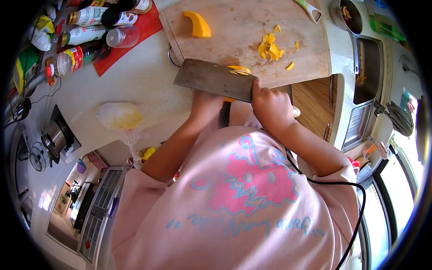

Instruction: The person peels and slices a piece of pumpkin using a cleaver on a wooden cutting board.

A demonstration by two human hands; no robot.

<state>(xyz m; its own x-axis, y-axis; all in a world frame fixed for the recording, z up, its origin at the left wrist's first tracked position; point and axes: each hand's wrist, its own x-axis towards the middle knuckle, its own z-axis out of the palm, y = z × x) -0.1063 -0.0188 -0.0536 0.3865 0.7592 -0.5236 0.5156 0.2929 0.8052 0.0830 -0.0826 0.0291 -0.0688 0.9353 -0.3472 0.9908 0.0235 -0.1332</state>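
Cleaver point(213, 80), one, fills right hand point(273, 107); board point(238, 27) bears one large wedge point(200, 27).

"Any words on your feed?"
"Blue lettering point(231, 228) across the chest of the pink shirt point(252, 189), but it's upside down to me; I can't read it surely."
"And the bottles point(87, 34)?"
"Labelled, along the left edge of the countertop point(148, 81), too small for me to read."

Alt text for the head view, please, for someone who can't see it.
A person's right hand holds a cleaver at the near edge of a wooden cutting board, its blade partly hiding the left hand. On the board lie a larger orange wedge and a cluster of small yellow-orange pieces; bottles are off to the left.
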